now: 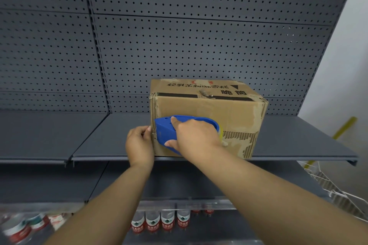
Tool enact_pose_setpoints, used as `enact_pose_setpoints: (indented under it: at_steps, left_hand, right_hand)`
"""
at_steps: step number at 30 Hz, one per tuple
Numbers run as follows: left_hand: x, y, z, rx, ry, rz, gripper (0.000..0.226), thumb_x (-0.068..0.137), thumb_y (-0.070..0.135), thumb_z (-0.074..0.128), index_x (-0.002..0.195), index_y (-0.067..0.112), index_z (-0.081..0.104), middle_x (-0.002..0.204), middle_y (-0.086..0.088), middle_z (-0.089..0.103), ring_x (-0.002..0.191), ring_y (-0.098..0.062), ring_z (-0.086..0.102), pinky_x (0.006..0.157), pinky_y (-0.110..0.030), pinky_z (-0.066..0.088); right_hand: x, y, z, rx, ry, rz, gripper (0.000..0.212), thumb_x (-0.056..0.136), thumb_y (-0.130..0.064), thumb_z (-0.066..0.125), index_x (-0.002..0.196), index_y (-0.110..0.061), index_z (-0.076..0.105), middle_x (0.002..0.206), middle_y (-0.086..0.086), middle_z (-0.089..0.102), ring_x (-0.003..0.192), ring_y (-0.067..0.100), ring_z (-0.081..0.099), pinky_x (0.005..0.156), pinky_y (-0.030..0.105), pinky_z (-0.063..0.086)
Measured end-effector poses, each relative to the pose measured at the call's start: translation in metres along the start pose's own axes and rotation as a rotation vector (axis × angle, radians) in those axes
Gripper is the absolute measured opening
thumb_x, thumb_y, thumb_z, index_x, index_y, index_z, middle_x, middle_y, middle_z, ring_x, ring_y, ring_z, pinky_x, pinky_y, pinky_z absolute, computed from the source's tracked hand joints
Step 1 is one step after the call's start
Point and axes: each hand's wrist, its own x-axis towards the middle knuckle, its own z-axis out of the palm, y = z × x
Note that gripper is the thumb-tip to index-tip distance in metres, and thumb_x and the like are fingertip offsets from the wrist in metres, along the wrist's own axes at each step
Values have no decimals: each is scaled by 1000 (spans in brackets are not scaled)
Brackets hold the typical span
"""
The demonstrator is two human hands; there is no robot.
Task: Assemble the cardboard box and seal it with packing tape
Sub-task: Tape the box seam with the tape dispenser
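A worn brown cardboard box [229, 109] with black print and torn patches stands closed on a dark grey shelf [99, 137]. My right hand [194, 135] grips a blue tape dispenser [165, 131] and presses it flat against the box's near face, close to the left edge. My left hand [139, 143] is at the box's left front corner, with thumb and fingers pinched there; whether they hold a tape end is too small to tell.
A grey pegboard wall [179, 36] rises behind the shelf. Below, several water bottles [161, 221] stand on a lower shelf. A white wire basket [338, 189] and a yellow stick [344, 127] are at the right.
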Motion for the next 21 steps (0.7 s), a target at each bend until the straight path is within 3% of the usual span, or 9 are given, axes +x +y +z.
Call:
enact_pose_setpoints:
  at_steps: [4,7,10,12,17,21]
  left_hand:
    - [0,-6,7,-8,-6,21,25,95,16,45,101,5,67,102,-10,66,92,-23,59,82,-32,46]
    - [-5,-11,11,-15,-66,41,30,97,17,40,115,8,63,115,-9,65,107,-23,59,93,-34,46]
    - [-11,-13,10,-79,-122,14,35,97,16,43,130,15,53,126,0,59,114,-12,53,97,-24,39]
    - [-10,-18,9,-131,-128,-23,34,96,16,47,129,19,54,122,4,60,105,-5,52,91,-20,37]
    - [-4,-19,5,-267,-169,-130,32,93,15,53,124,17,59,120,1,64,110,-8,57,102,-29,42]
    - [0,-9,-5,-199,-173,-39,27,93,11,48,114,8,64,108,0,66,106,-15,58,95,-32,45]
  right_hand:
    - [-1,-1,1,-6,22,-14,70,93,-51,45,150,-21,18,108,11,63,92,28,62,45,28,33]
    - [-1,-1,1,-5,30,-15,70,93,-52,45,150,-20,19,109,11,63,94,28,62,45,29,32]
    - [0,0,-1,-5,24,-21,71,93,-52,45,150,-20,19,109,11,63,95,29,62,44,29,30]
    - [0,-1,-1,-5,17,-22,71,93,-52,45,151,-20,19,111,11,63,96,29,62,43,29,30]
    - [-1,-1,0,-11,-4,-16,72,93,-52,44,151,-20,17,107,11,63,84,27,58,45,30,34]
    - [-3,-2,-1,-6,-6,0,71,93,-52,44,151,-21,17,103,10,63,72,23,48,43,29,32]
